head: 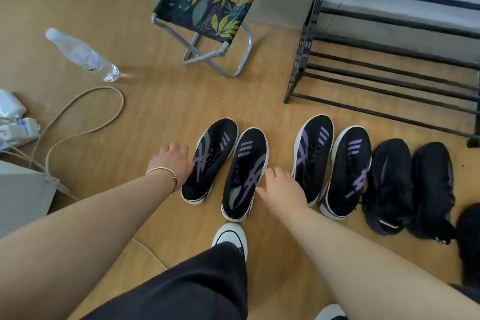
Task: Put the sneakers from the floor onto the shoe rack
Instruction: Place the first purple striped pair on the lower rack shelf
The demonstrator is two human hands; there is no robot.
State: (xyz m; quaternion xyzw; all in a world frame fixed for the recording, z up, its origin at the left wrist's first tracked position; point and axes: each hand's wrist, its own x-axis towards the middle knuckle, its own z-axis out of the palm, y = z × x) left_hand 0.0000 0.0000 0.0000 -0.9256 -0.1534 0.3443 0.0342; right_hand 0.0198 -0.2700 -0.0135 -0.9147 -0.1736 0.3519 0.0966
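While both hands reach down, six dark sneakers stand on the floor [161, 112] in a row of three pairs, toes pointing away from the person toward the wall. In the head view the left hand [172, 161] rests against the outer side of the left sneaker [210, 158] of the leftmost pair, fingers curled but not clamped round it; I cannot tell whether the thumb has hooked the collar. The right hand [281, 187] lies spread, fingers apart, in the gap between the right sneaker [245, 171] of that pair and the middle pair [330, 163], touching the right sneaker's outer edge and holding nothing. So each hand is on the outside of its own shoe, the long axes running straight ahead from the wrists, which suits a grip from the sides or at the heel. The black pair [410, 187] sits furthest right, nearest the rack [389, 60]. That rack stands ahead and to the right against the wall, its bars bare, so the carry goes forward and rightward over the other pairs. A stool [207, 8] stands left of the rack with open floor between; a bottle [83, 54] and cable [85, 122] lie well to the left, out of the path
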